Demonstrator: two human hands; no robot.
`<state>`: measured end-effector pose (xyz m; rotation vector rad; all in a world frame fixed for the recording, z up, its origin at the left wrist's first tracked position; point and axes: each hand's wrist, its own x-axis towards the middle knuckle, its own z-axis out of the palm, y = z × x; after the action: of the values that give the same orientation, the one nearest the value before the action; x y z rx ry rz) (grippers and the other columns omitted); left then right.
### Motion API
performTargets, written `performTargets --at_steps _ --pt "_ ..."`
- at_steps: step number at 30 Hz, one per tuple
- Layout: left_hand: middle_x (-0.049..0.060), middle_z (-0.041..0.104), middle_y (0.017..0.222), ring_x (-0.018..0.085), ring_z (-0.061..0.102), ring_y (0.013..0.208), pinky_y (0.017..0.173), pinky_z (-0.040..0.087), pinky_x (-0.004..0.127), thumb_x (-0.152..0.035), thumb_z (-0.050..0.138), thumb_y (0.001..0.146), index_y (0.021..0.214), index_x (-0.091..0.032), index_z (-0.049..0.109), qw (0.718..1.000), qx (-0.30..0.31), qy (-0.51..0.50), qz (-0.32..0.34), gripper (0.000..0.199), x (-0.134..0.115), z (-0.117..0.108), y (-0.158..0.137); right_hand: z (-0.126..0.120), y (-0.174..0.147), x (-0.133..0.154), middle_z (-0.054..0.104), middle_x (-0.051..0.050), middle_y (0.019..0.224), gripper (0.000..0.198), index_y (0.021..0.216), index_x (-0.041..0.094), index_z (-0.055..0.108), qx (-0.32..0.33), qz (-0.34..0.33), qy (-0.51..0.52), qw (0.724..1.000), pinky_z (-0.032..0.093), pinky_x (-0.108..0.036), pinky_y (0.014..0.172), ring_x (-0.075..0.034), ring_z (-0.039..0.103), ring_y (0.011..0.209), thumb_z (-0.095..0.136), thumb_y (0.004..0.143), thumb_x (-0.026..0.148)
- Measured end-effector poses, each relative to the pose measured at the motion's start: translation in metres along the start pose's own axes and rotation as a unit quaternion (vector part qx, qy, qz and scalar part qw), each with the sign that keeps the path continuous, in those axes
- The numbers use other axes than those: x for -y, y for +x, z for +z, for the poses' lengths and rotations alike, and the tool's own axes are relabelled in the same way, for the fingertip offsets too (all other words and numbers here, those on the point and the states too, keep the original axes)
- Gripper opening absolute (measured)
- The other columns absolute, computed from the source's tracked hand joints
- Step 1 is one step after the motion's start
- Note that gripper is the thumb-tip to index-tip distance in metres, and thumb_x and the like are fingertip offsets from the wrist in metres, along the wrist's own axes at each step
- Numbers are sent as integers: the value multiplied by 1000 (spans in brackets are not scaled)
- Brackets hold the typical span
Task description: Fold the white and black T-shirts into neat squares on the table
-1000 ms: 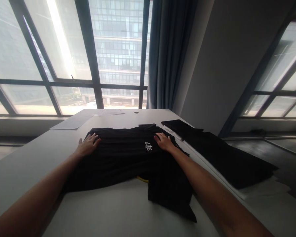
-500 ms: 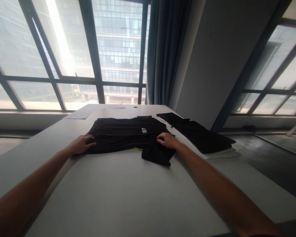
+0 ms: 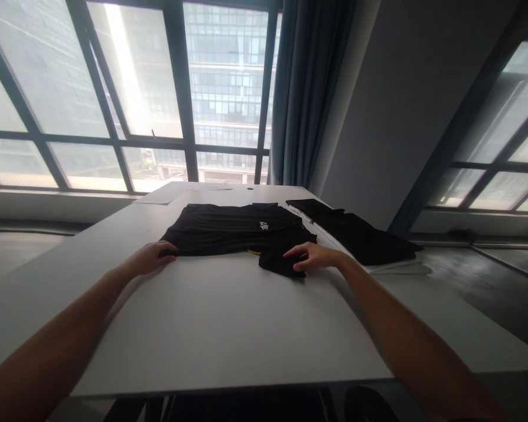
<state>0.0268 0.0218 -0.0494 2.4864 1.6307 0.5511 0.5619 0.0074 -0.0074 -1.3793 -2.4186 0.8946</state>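
A black T-shirt [image 3: 229, 225] with a small white print lies spread sideways on the white table, its near sleeve sticking out toward me. My left hand [image 3: 154, 258] is closed at the shirt's near-left hem corner, thumb and fingers around the fabric. Over the near sleeve, my right hand [image 3: 317, 256] has its thumb and fingers apart, holding nothing. I cannot tell whether its fingertips touch the cloth. A short yellow strip [image 3: 254, 252] shows at the shirt's near edge beside the sleeve.
To the right, folded black garments [image 3: 356, 231] lie on white material [image 3: 396, 268]. A sheet of white paper [image 3: 156, 199] rests at the table's far left. The table [image 3: 229, 328] ends close in front of me. Beyond it are windows and a blue curtain [image 3: 305, 99].
My right hand has moved from the shirt's upper part nearer to me, over the sleeve, and its fingers have spread. My left hand has shifted to the hem corner. The view has turned slightly left.
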Motion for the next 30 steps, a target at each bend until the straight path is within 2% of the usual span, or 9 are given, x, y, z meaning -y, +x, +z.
performTargets --at_steps 2,4,7,8,13,15,21,26,30 --pt "8 73 110 26 66 101 94 49 36 -61 49 79 102 -23 74 1000 -20 14 2 52 2 4 4 4 -1 13 58 -6 137 69 121 26 71 30 10 -63 997 45 -35 102 -30 55 122 86 56 45" --pt "6 73 108 25 66 99 95 49 35 -58 49 79 96 -24 75 999 -35 13 0 45 4 7 6 10 1 22 56 -7 137 63 114 25 75 28 19 -116 993 47 -33 98 -29 58 116 87 53 37" --pt "5 74 107 25 66 99 96 49 35 -54 50 79 93 -26 75 999 -46 9 -16 41 7 5 7 13 4 24 67 -7 115 29 94 20 79 0 4 -146 989 48 -29 89 -23 64 98 73 66 23" --pt "6 75 106 25 67 99 95 49 35 -54 50 79 94 -26 75 999 -46 11 -21 41 8 4 6 11 4 22 69 -7 105 25 89 19 79 -11 1 -145 989 48 -28 86 -22 64 93 68 67 20" --pt "10 76 106 30 68 99 94 50 41 -56 49 79 99 -22 76 999 -30 6 -21 48 9 -10 4 -18 -11 1 65 0 69 25 81 17 74 -55 54 -59 995 45 -26 64 -16 57 68 60 61 19" --pt "11 76 107 30 68 99 93 51 41 -60 52 77 97 -22 77 1000 -8 -20 -15 50 5 -16 2 -30 -20 -6 62 1 65 21 77 16 72 -57 75 -7 996 43 -26 62 -15 55 65 61 60 22" --pt "7 77 101 28 68 92 90 52 39 -66 60 69 92 -24 78 994 72 -77 -21 51 -19 -31 -6 -34 -30 -3 64 1 70 24 77 16 72 52 98 104 988 45 -26 68 -14 56 69 70 56 26" --pt "4 76 85 26 65 81 80 53 35 -66 61 66 80 -24 74 990 112 -75 -40 46 -34 -49 -13 -37 -36 3 64 0 71 26 79 15 71 89 81 123 985 48 -27 70 -14 58 70 73 60 32" --pt "3 72 80 24 64 79 75 54 32 -62 67 66 76 -22 72 972 194 -113 -65 41 -39 -70 -25 -48 -48 1 65 -1 72 31 82 14 72 126 75 133 980 49 -28 69 -15 59 69 76 61 36"
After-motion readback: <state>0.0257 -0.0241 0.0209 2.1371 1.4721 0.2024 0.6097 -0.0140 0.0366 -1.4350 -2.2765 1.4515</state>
